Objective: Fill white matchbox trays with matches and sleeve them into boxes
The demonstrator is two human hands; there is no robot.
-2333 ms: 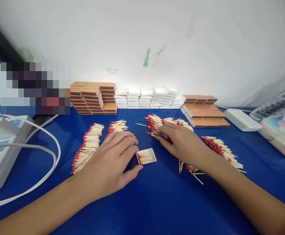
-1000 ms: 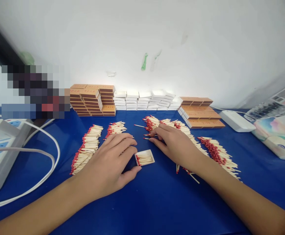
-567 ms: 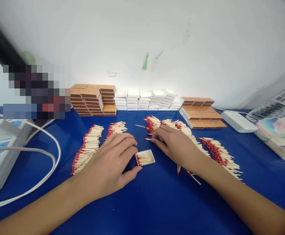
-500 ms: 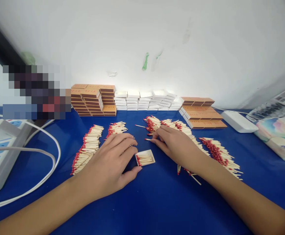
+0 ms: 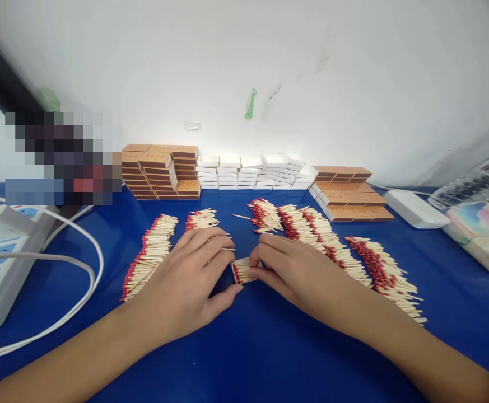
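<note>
A small white matchbox tray (image 5: pixel 234 275) lies on the blue table, holding several red-tipped matches (image 5: pixel 242 271). The thumb and index finger of my left hand (image 5: pixel 198 274) grip the tray's left end at its two corners. Over the right end of the tray is my right hand (image 5: pixel 290 263), its thumb and index finger pinched together on a match among those in the tray; the fingers mostly hide it. Beyond that hand are heaps of loose red-headed matches (image 5: pixel 265 217). A single match (image 5: pixel 241 216) lies apart, left of the heaps.
Along the wall stand stacks of brown matchboxes (image 5: pixel 155 162), white trays (image 5: pixel 250 173) and more brown boxes (image 5: pixel 353 198). Matches (image 5: pixel 154 249) lie left of my left hand, others (image 5: pixel 385 271) at right. A power strip (image 5: pixel 0 257) with white cables is at left; a tissue pack (image 5: pixel 483 235) at right.
My right hand has moved left and down from the match heap to the tray, carrying a match. My left hand and the tray have stayed in place.
</note>
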